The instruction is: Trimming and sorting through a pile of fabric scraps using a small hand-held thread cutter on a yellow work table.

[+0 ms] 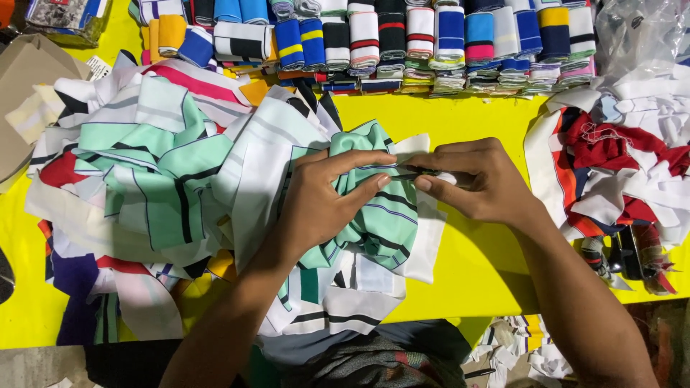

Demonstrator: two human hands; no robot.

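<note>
Your left hand (327, 197) pinched a green striped cloth piece (381, 215) at its top edge, in the middle of the yellow desk (474, 259). Your right hand (471, 179) was closed on a small dark tool (420, 172) touching that same edge. A big cloth pile (158, 179) lay to the left. Folded striped bands (402, 43) stood in a row at the back. A clear plastic bag (636, 32) sat in the far right corner.

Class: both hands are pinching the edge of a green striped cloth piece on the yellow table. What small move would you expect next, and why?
Probably the right hand slides along the edge: its fingertips and the left hand pinch the green striped cloth at one spot, with a small dark tool, unclear, between them.
</note>
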